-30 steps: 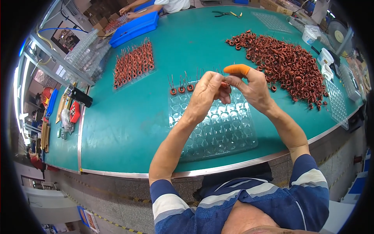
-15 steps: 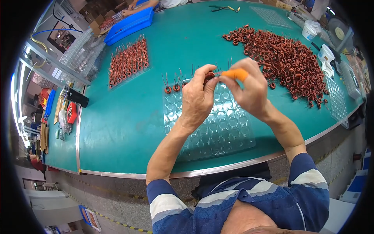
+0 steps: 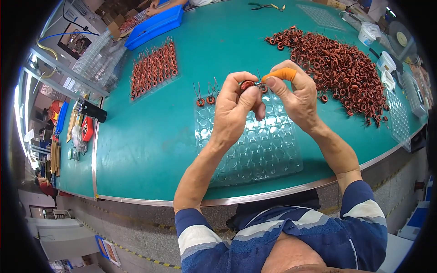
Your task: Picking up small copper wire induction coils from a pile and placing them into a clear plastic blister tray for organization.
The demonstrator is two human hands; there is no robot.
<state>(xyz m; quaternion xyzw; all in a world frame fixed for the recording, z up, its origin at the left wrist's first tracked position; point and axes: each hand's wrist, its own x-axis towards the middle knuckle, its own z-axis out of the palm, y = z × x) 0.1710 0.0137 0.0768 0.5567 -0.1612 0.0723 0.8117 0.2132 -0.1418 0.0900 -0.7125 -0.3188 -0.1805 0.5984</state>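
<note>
My left hand [image 3: 231, 111] is closed around a red-brown wire-wound ring coil [image 3: 247, 85], pinching it between thumb and fingers above the tray's far edge. From the right, my right hand [image 3: 298, 96] comes up to it. An orange finger cover [image 3: 283, 74] wraps its index finger, which presses with the thumb on the coil's thin wire leads [image 3: 259, 83]. Beneath both hands lies a clear plastic tray [image 3: 255, 157] with round pockets. In its far row sit a few ring coils [image 3: 200, 102], leads pointing up; my hands hide part of that row.
A large heap of loose ring coils [image 3: 337, 68] spreads at the right. A filled tray of coils [image 3: 154, 70] lies at the left, near a blue bin [image 3: 154, 27]. Pliers [image 3: 266, 7] rest at the far edge. Another tray [image 3: 398, 118] lies beyond the heap. Someone's arm [image 3: 166, 6] shows far left.
My right hand was blurred by motion and now shows sharply, its fingers at the leads. The left hand still grips the coil. The whole view has shifted slightly.
</note>
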